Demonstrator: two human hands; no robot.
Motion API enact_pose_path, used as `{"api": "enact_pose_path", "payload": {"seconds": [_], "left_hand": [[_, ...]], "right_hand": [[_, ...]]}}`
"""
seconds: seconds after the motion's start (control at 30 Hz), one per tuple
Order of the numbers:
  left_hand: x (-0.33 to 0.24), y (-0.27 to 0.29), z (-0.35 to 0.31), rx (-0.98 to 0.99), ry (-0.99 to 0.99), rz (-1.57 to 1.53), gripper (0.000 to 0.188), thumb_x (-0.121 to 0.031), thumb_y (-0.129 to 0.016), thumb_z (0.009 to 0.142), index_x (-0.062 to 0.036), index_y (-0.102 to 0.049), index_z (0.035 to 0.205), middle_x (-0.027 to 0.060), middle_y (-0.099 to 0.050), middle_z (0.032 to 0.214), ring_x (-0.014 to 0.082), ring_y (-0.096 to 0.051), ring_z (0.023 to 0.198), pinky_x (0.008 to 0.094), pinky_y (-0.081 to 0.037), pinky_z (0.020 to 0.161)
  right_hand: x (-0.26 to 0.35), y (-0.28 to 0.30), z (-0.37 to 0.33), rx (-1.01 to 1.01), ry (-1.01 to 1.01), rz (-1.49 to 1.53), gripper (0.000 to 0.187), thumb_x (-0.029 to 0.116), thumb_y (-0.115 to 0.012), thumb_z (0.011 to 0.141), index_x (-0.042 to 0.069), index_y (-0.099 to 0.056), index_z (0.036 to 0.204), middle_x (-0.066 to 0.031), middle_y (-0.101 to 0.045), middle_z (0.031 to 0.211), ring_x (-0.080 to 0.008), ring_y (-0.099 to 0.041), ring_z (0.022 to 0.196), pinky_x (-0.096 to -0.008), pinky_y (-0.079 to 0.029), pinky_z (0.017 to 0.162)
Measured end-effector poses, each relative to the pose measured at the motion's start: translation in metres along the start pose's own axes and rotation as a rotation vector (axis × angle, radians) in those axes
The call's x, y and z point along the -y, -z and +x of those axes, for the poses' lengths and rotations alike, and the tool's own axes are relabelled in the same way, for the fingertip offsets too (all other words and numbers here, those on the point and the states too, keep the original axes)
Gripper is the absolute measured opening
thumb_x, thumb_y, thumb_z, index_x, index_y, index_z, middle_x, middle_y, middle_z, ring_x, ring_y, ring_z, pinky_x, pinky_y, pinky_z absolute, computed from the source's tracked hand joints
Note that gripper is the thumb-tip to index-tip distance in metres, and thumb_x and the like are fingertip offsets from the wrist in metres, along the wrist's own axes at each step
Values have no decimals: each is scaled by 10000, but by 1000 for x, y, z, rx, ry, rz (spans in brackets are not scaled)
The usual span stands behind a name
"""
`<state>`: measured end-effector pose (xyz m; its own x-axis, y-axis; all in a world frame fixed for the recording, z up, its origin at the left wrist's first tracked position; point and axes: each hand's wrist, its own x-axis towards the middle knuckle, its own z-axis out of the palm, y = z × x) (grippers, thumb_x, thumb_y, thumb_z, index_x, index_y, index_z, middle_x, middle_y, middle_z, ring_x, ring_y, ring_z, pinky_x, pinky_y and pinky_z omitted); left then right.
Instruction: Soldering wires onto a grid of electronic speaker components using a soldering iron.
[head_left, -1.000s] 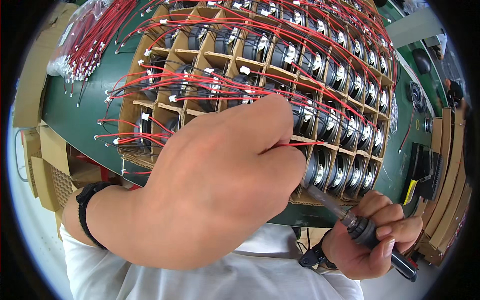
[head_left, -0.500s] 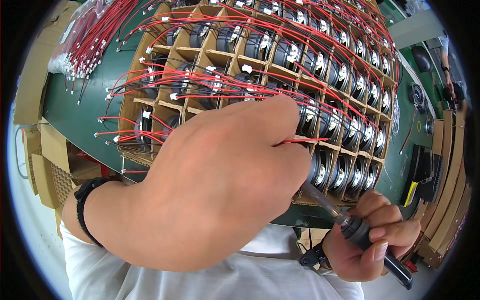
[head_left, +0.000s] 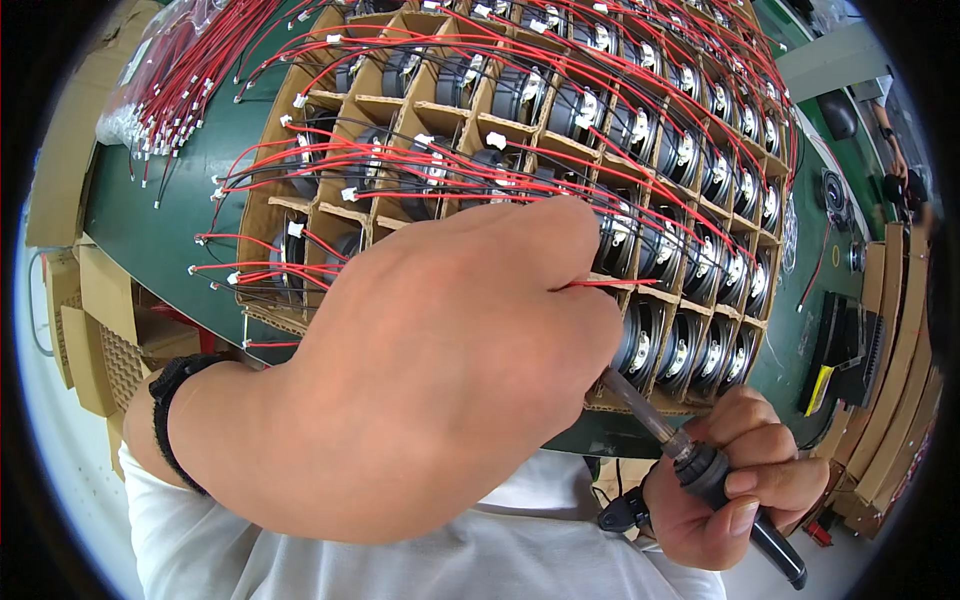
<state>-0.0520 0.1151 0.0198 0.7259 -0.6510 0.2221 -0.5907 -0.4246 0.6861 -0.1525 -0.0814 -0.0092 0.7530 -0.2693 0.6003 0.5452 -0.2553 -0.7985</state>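
A black-handled soldering iron (head_left: 702, 473) slants near red wire (head_left: 622, 282)

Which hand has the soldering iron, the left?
No, the right hand holds the soldering iron, while the left hand pinches a red wire.

Bench (head_left: 150, 230): plain dark green. Divided carton (head_left: 262, 222), along the bench's near edge: plain brown grid. Speakers (head_left: 680, 345): black and grey, with bright silver terminals. Wire leads (head_left: 400, 160): mixed red and black; connectors (head_left: 497, 140): white. Single wire (head_left: 625, 283), above the carton's near edge: red. Soldering iron (head_left: 705, 470), off the carton's near right corner: black handle, brownish-grey shaft. Wire bundle (head_left: 185, 70), far left bench corner: predominantly red, white-ended. Box (head_left: 840, 335), right bench edge: black, with yellow strip (head_left: 822, 388). Shirt (head_left: 420, 565): plain white.
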Motion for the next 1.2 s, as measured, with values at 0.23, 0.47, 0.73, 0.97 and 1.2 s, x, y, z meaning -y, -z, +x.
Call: {"api": "enact_pose_path", "payload": {"seconds": [0.23, 0.47, 0.73, 0.97, 1.2], "left_hand": [[0, 0, 1, -1, -10, 16, 206, 79, -736, 618, -55, -629, 732, 78, -511, 783, 245, -549, 646, 349, -427, 523], [-1, 2, 0, 23, -2, 44, 197, 71, -741, 626, -48, -647, 753, 81, -517, 790, 250, -553, 652, 353, -434, 533], [-3, 3, 0, 24, 32, 21, 195, 72, -747, 635, -47, -653, 757, 82, -522, 789, 247, -556, 652, 351, -436, 532], [-4, 4, 1, 32, 13, 56, 190, 66, -752, 638, -51, -659, 756, 79, -531, 788, 240, -555, 641, 348, -431, 523], [-3, 3, 0, 31, 11, 27, 186, 63, -757, 639, -44, -655, 753, 78, -526, 791, 238, -558, 662, 350, -432, 539]], "right_hand": [[2, 0, -2, 15, -2, -27, 298, 292, -653, 937, 101, -429, 898, -31, -406, 649, -168, -377, 516, -337, -322, 534], [-5, -3, -2, -72, 46, 63, 293, 267, -651, 921, 102, -413, 878, -25, -371, 644, -153, -331, 515, -337, -286, 533], [-5, -4, 3, -246, -4, 189, 278, 221, -624, 885, 109, -373, 842, -5, -303, 664, -123, -222, 562, -331, -214, 565], [-4, -10, 6, -324, -27, 122, 270, 229, -605, 893, 102, -372, 844, -2, -296, 666, -122, -217, 569, -331, -213, 570], [-2, -12, 7, -326, -46, 105, 267, 234, -605, 894, 96, -380, 852, -2, -298, 677, -123, -224, 584, -330, -214, 582]]}}
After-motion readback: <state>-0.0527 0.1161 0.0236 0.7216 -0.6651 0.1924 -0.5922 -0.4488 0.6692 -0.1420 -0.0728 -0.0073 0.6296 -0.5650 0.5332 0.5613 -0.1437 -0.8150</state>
